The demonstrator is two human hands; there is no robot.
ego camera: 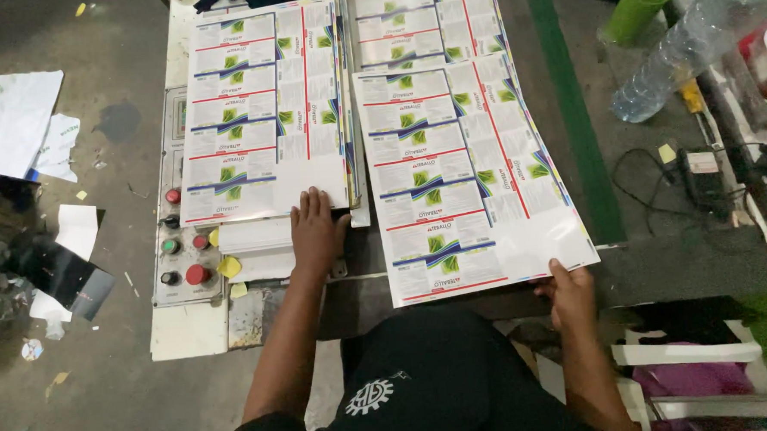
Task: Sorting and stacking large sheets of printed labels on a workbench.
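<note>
Fingers [560, 277] pinch one printed sheet [468, 177] — left hand [315, 231] flat on stack [262, 109]

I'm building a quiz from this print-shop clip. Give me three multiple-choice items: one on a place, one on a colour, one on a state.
1. Where does the left hand rest?
A. on the left stack of glossy printed label sheets
B. on the clear plastic bottle
C. on the floor

2. What colour is the plastic cup?
A. red
B. green
C. blue

3. How does the right hand meet the loose printed sheet?
A. apart from it
B. crumpling it
C. gripping its near edge

Answers: A, palm flat on the stack's near edge; B, bright green; C, fingers at the edge.
</note>
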